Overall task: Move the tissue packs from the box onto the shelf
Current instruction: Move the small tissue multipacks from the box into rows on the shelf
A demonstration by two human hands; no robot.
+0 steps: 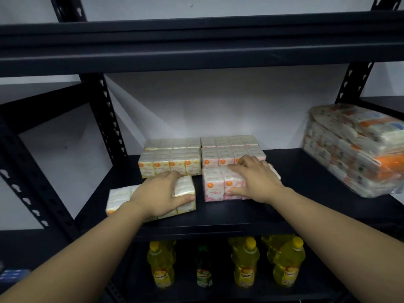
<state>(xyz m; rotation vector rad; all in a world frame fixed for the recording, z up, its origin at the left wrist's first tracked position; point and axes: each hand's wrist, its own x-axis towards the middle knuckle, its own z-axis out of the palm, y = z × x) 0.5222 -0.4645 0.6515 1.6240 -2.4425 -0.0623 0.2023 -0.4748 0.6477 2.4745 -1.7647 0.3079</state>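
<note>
We grip a yellow tissue pack [183, 194] with our left hand [160, 196] and a pink tissue pack [215, 185] with our right hand [255, 179], both near the shelf [284, 206] front.

Shop stockroom: steel racking [196, 51], bottled oil [244, 261], tissue multipacks [170, 162]

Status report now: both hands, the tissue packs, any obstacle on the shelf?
Left hand grips yellow pack, right hand grips pink pack. Both packs on shelf. Stocked packs directly behind.
</note>
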